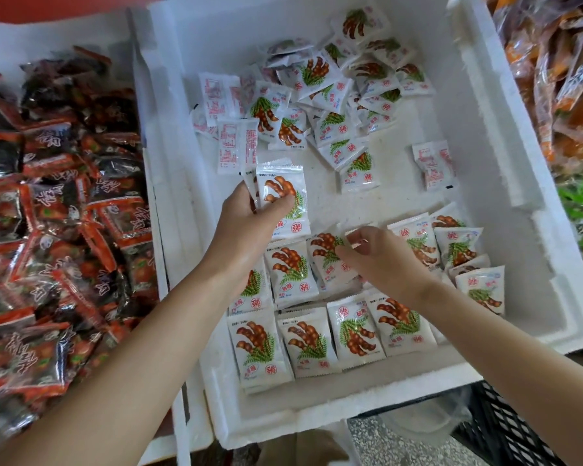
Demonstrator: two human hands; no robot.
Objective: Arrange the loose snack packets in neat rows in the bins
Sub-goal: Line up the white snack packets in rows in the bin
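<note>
Snack packets [334, 105] lie in a loose heap at 12 o'clock in the white bin [505, 183]. More sit in neat rows [308, 341] at 6 o'clock. The left hand [246, 216] holds up a couple of packets [280, 196] near the middle, with its thumb on the front. The right hand [381, 257], at 5 o'clock from the left hand, pinches the edge of one packet [327, 260] in the rows. Red and black packets [64, 213] lie piled at 9 o'clock.
</note>
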